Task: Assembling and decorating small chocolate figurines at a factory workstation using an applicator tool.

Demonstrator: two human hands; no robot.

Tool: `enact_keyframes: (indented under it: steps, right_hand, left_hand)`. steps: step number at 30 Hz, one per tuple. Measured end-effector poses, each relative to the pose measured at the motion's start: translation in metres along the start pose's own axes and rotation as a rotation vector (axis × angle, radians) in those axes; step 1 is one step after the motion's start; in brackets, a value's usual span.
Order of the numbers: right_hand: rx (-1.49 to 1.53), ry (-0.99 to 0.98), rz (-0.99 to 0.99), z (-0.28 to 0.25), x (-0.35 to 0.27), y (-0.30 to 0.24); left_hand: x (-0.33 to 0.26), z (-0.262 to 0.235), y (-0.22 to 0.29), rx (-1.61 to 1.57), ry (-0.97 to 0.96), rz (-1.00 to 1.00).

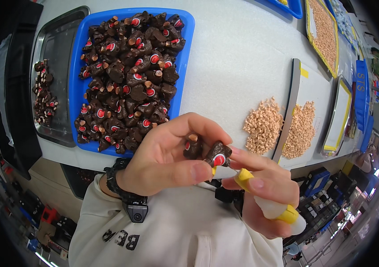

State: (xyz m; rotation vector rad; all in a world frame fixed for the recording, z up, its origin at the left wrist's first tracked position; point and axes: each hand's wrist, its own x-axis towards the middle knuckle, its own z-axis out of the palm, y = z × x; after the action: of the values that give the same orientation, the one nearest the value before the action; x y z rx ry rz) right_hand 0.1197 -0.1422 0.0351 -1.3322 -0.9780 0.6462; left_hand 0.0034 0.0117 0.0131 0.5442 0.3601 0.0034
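My left hand (167, 162) is closed around two small dark brown moulded figures in front of my chest. One figure (193, 148) lies in the curled palm, with a copper-coloured tip. The other figure (216, 151), bearing a red and white round spot, is pinched at the fingertips. My right hand (272, 184) grips a white stick-like tool (269, 208) with yellow bands, its kind unclear. The tool's narrow end points at the pinched figure; whether it touches is hard to tell. A yellow bit shows below that figure, beside my left thumb.
A blue tray (188, 53) full of similar figures stands on the white table (216, 66), left of centre. Further left, a metal tray (60, 44) holds smaller dark and beige pieces. A grey strip (289, 102) separates two heaps of beige bits (263, 127). Yellow-edged trays (337, 115) lie at right.
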Motion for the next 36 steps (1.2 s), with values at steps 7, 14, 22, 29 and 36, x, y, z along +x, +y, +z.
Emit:
enact_keyframes:
  steps: [7,14,22,29,36]
  right_hand:
    - [-0.25,0.363,-0.267,-0.014,-0.011,0.001]
    - [-0.977,-0.04,0.051,-0.034,-0.016,0.02]
    - [-1.176,-0.05,0.04,-0.031,-0.006,0.04]
    - [-1.206,-0.13,0.004,-0.03,0.003,0.036]
    - [-0.28,0.147,-0.129,-0.003,0.013,-0.009]
  left_hand:
    - [-0.004,-0.004,0.0,-0.063,0.067,0.112]
    - [-0.001,-0.005,-0.004,-0.046,0.008,0.116]
    - [-0.001,-0.003,-0.003,-0.064,-0.033,0.076]
    - [-0.002,-0.003,-0.001,-0.027,-0.045,0.048]
    - [-0.002,0.0,-0.001,-0.004,-0.133,0.008]
